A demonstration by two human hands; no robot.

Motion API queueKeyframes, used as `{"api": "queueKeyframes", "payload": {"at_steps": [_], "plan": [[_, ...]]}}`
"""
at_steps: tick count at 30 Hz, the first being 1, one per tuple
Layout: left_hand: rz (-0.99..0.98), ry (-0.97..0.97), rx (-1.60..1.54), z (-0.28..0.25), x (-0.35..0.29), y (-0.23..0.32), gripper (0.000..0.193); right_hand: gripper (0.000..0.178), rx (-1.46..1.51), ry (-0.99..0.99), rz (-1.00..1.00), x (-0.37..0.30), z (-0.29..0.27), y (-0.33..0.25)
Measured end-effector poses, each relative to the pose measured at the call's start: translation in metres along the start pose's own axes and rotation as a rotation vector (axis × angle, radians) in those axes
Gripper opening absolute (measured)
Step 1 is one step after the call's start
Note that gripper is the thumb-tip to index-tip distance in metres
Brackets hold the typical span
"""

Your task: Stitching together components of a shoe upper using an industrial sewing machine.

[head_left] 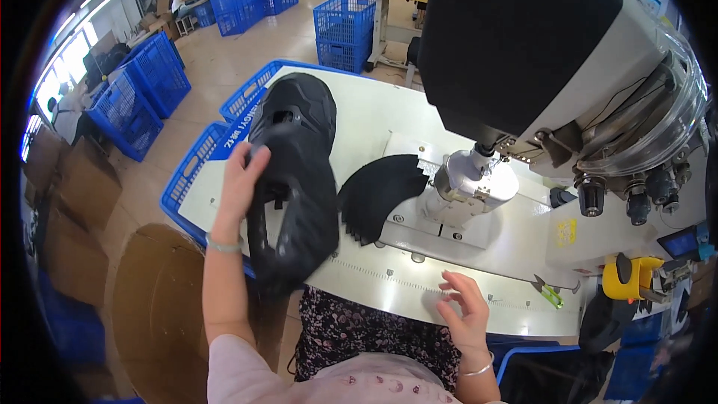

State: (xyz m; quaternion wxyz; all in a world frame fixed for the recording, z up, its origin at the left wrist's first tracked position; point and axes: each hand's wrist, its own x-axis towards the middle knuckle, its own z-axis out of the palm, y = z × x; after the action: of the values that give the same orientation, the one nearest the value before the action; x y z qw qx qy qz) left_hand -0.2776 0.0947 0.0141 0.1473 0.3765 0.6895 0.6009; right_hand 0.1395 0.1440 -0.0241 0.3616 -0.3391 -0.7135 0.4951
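Black shoe upper [293,179] gripped by left hand [241,183], lifted over the table's left end.
Right hand [464,310] held open, empty, at white table [389,277] front edge; black cut pieces [378,194] fanned beside sewing machine [538,90].

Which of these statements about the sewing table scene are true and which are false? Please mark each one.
1. The left hand grips a stack of black fabric pieces. True.
2. The right hand holds the green thread snips. False: it hovers open over the table, and the snips lie apart from it.
3. Blue crates stand on the floor. True.
4. The fanned black pieces lie on the floor. False: they lie on the table.
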Motion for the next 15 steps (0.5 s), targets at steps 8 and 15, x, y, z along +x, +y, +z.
{"api": "queueKeyframes", "payload": {"at_steps": [8,15], "plan": [[0.196,0.286,0.238,0.013,0.098,-0.014,0.058,0.039,-0.214,0.189,0.013,-0.014,-0.036,0.004],[0.118,0.248,0.514,0.004,0.113,-0.047,0.052,0.017,-0.667,0.726,-0.024,-0.056,-0.134,0.013]]}}
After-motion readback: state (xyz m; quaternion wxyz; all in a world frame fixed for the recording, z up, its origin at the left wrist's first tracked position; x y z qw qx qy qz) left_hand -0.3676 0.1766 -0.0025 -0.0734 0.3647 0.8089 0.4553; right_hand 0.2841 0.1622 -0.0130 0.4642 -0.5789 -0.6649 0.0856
